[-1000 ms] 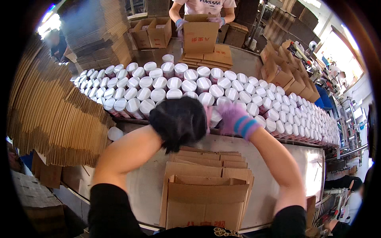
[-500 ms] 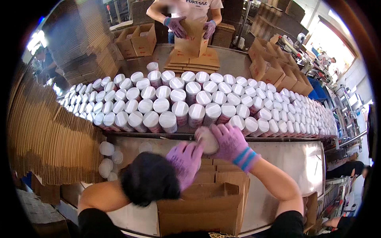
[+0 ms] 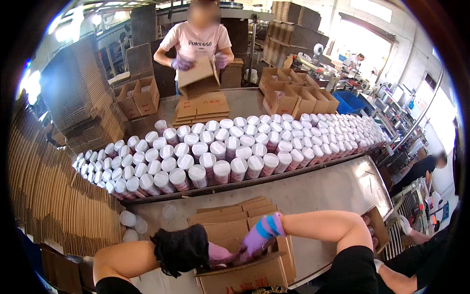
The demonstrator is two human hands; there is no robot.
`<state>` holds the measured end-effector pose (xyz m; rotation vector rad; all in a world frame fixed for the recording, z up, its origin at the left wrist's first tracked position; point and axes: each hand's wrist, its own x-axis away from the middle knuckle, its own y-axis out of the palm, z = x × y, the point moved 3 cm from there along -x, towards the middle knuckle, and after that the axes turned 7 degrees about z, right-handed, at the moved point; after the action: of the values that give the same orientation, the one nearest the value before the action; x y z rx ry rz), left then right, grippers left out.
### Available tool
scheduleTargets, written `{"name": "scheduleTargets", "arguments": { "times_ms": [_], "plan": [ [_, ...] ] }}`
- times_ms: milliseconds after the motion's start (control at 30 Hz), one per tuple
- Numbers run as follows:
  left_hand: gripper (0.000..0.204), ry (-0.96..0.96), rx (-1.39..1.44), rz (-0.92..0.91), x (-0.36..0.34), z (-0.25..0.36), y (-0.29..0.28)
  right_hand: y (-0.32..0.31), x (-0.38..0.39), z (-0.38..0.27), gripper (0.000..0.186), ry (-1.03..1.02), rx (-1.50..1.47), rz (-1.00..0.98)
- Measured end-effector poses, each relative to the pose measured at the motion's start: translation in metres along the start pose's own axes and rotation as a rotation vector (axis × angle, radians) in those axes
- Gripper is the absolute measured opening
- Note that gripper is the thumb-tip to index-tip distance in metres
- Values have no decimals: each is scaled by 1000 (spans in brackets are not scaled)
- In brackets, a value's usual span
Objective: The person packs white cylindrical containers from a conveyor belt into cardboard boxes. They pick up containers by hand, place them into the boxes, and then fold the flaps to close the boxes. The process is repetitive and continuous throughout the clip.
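My left hand (image 3: pixel 219 252), in a pink glove with a black cover (image 3: pixel 181 247) on the forearm, reaches into an open cardboard box (image 3: pixel 238 277) at my front. My right hand (image 3: pixel 252 244), in a purple glove with blue cuff bands, dips into the same box beside it. The box walls and shadow hide most of both hands' fingers and whatever is between them. Flattened cartons (image 3: pixel 220 215) lie behind the box. Beyond them runs a long band of many white-lidded cans (image 3: pixel 220 171) along a metal edge.
A co-worker (image 3: pixel 196 39) opposite holds a carton (image 3: pixel 198 78) above flat cartons (image 3: pixel 203 105). Cardboard stacks (image 3: pixel 49 181) rise left, beside loose lids (image 3: pixel 128 219). Opened boxes (image 3: pixel 284 98) and a blue bin (image 3: pixel 350 102) stand right. Another worker (image 3: pixel 411 174) and hands (image 3: pixel 406 225) are at right.
My hands, which held a can at the rows' front edge, have moved down and toward me into the box. The view has tilted up. The co-worker opposite has turned and tilted their carton.
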<state>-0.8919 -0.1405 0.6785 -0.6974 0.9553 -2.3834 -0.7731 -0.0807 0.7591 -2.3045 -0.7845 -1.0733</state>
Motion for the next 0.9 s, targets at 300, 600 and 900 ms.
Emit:
{"name": "scheduleTargets", "arguments": {
  "times_ms": [300, 600, 900],
  "plan": [
    [28, -941, 1186, 903, 143, 44, 34, 33, 90, 91, 76, 85, -144, 1254],
    [31, -597, 2284, 940, 51, 117, 123, 186, 42, 47, 44, -301, -1131, 1123],
    [36, -312, 1297, 724, -171, 94, 75, 316, 146, 131, 36, -256, -592, 2278]
  ]
}}
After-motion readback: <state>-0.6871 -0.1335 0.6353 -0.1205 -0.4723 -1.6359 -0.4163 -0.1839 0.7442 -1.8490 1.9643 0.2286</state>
